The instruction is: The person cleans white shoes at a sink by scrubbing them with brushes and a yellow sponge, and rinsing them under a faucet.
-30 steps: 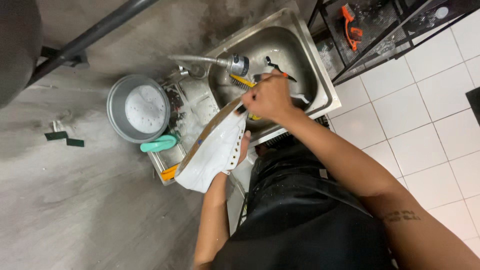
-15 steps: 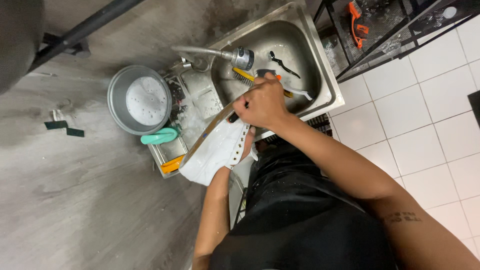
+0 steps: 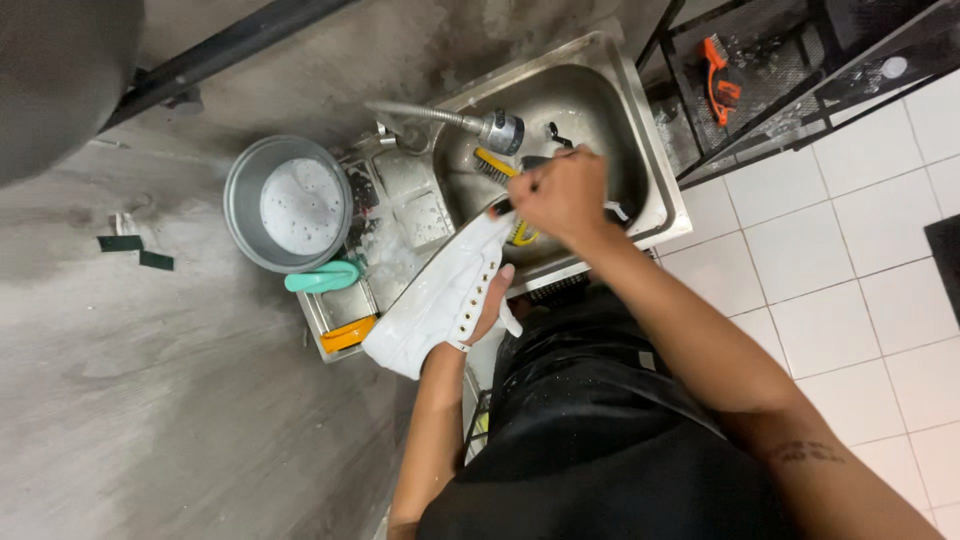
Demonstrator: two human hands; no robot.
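While the white lace-up canvas shoe point(image 3: 440, 305) lay tilted over the front edge of the stainless steel sink point(image 3: 655, 180), the left hand point(image 3: 487, 308) was tucked into its opening, fingers curled closed round the inside, only the thumb side showing. The right hand point(image 3: 563, 193), at about one o'clock from the shoe, was clenched on a dark handle, apparently a brush, pressed at the shoe's toe end; the head was hidden. A yellow-backed scrubbing brush point(image 3: 492, 166) lay in the sink under the flexible metal tap head point(image 3: 498, 130). At ten o'clock from the shoe stood a round grey metal basin of soapy water point(image 3: 290, 205), with a teal brush handle point(image 3: 322, 278) just beside it on the wet surface.
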